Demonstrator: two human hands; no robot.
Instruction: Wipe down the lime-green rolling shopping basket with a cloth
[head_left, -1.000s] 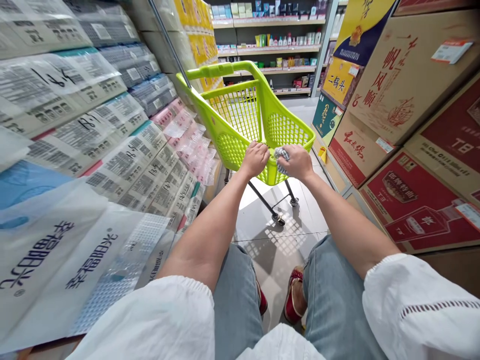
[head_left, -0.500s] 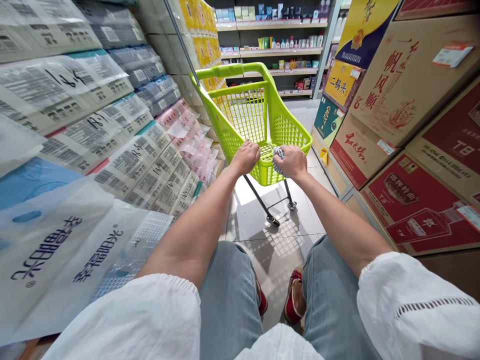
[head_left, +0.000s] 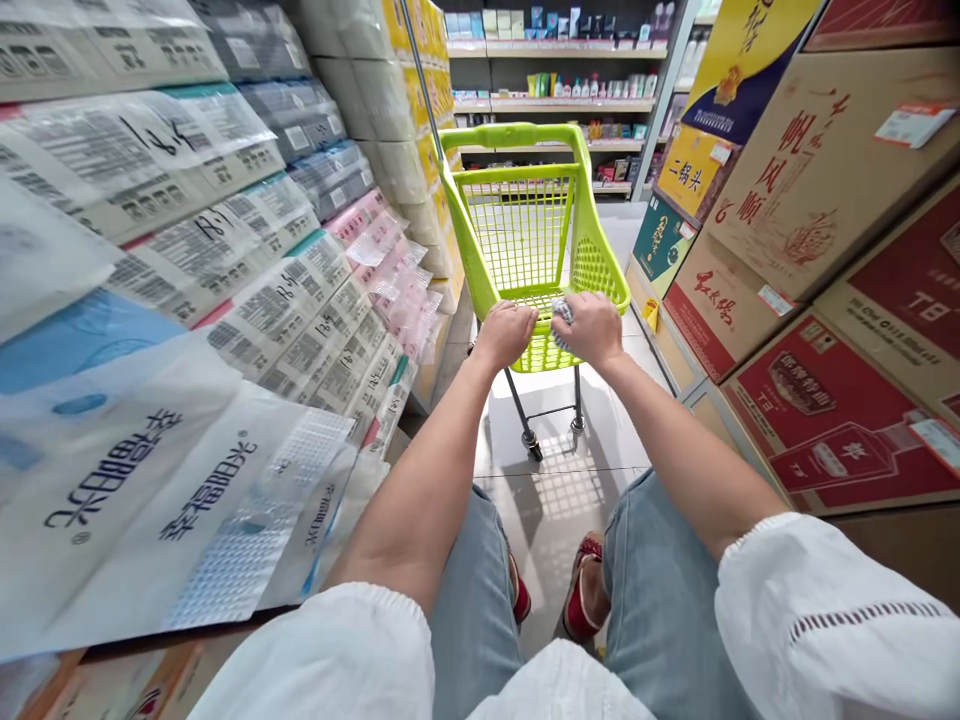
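Note:
A lime-green plastic shopping cart (head_left: pixel 517 235) on dark metal legs stands in front of me, its basket tapering toward my body. My left hand (head_left: pixel 507 335) is closed on the cart's near rim. Just to its right, my right hand (head_left: pixel 592 328) is closed round a crumpled grey-and-white cloth (head_left: pixel 562 322) at the same rim. A small gap separates the hands. The basket's visible inside is partly hidden behind them.
Stacked paper packs (head_left: pixel 255 250) rise close on the left, with hanging plastic packs (head_left: pixel 135 490) nearer me. Red and brown cartons (head_left: pixel 832 410) line the right. Stocked shelves (head_left: pixel 570 105) cross the far end. A thin dark pole (head_left: pixel 421 75) rises from the cart's left side.
The cart has swung to the right at its far end and now points straighter down the aisle. My left hand has shifted slightly right and down with it; my right hand has moved slightly right.

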